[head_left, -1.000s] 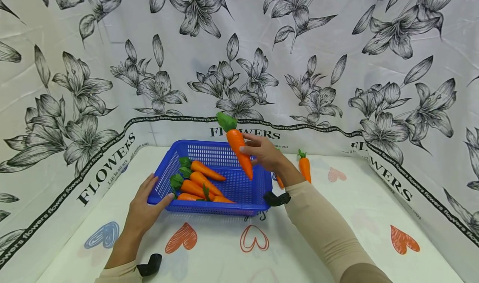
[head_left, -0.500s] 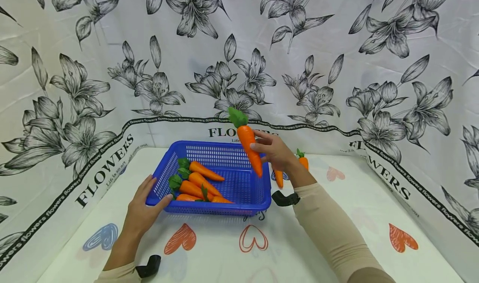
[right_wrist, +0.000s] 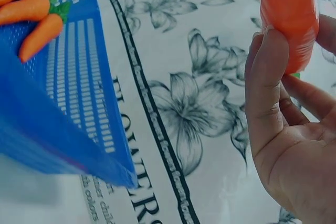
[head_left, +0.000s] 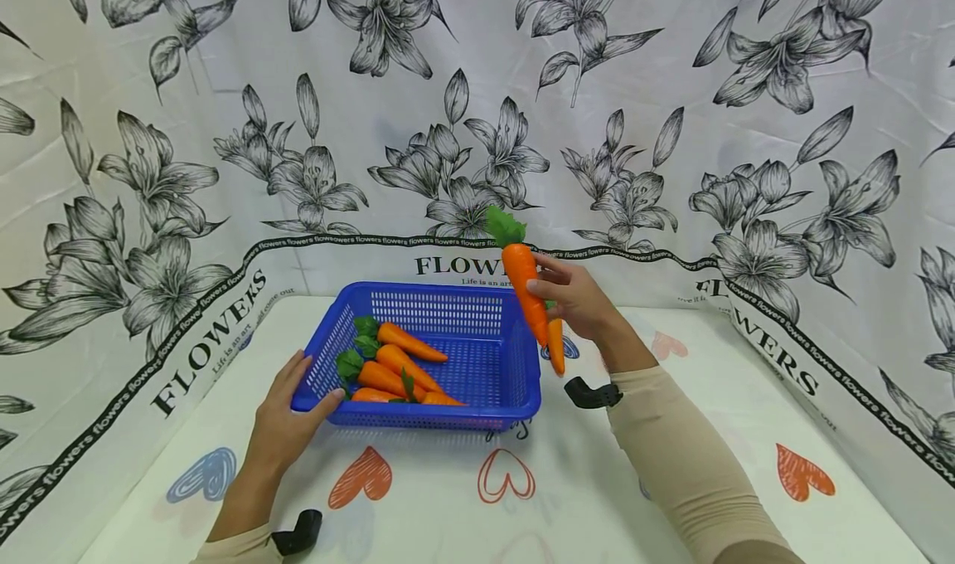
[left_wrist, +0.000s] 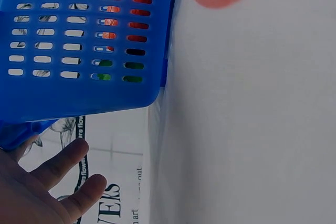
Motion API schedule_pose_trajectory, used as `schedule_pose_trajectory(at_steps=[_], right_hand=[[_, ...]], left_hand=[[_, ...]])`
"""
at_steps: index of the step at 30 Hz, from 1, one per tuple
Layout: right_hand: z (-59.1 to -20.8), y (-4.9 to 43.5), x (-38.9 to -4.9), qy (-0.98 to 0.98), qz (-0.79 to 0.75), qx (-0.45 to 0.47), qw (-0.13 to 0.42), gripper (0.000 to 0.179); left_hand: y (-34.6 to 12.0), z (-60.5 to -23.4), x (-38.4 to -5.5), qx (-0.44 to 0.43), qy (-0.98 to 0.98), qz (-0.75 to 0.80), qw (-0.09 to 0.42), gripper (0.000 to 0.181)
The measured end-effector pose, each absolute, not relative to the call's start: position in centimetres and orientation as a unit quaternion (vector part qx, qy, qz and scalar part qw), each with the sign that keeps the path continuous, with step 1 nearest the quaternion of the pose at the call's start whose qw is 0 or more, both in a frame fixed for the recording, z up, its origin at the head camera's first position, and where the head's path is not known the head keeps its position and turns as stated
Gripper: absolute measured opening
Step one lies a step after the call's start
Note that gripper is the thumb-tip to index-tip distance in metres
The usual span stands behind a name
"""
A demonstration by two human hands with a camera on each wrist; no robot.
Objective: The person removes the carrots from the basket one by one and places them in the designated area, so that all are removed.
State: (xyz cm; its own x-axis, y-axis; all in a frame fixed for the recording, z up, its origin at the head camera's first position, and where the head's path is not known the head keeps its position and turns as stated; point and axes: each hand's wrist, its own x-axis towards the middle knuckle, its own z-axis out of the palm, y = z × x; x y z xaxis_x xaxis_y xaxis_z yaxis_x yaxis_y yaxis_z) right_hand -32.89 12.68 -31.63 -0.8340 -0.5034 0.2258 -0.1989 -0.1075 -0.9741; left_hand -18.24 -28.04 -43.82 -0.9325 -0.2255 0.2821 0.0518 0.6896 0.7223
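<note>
My right hand [head_left: 578, 299] pinches an orange toy carrot [head_left: 525, 290] with a green leafy top between thumb and fingers. The carrot is raised over the right side of a blue perforated basket [head_left: 440, 415], leaves up and tip pointing down. In the right wrist view, the thumb lies along the carrot [right_wrist: 291, 19]. My left hand [head_left: 287, 419] rests at the basket's front left corner, thumb at the front rim. Its fingers [left_wrist: 63, 163] look straight and spread outside the wall in the left wrist view. Several carrots [head_left: 403, 369] lie in the basket's left half, leaves to the left.
Another carrot [head_left: 556, 348] lies on the table just right of the basket, partly hidden behind the held one. A white cloth with heart prints [head_left: 507, 474] covers the table. Flower-patterned curtains [head_left: 477, 158] rise behind and at both sides.
My right hand has carried the carrot rightward from above the basket's middle to its right edge, turning it more upright. A farther carrot at right is now hidden. My left hand stays put.
</note>
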Motion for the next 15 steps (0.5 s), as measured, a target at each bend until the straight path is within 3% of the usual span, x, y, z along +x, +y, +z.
schedule_pose_trajectory(at_steps=[15], right_hand=[[-31.4, 17.2, -33.1, 0.681, -0.694, -0.225, 0.07, 0.064]], left_hand=[[-27.8, -43.7, -18.2, 0.054, -0.904, -0.388, 0.17, 0.085]])
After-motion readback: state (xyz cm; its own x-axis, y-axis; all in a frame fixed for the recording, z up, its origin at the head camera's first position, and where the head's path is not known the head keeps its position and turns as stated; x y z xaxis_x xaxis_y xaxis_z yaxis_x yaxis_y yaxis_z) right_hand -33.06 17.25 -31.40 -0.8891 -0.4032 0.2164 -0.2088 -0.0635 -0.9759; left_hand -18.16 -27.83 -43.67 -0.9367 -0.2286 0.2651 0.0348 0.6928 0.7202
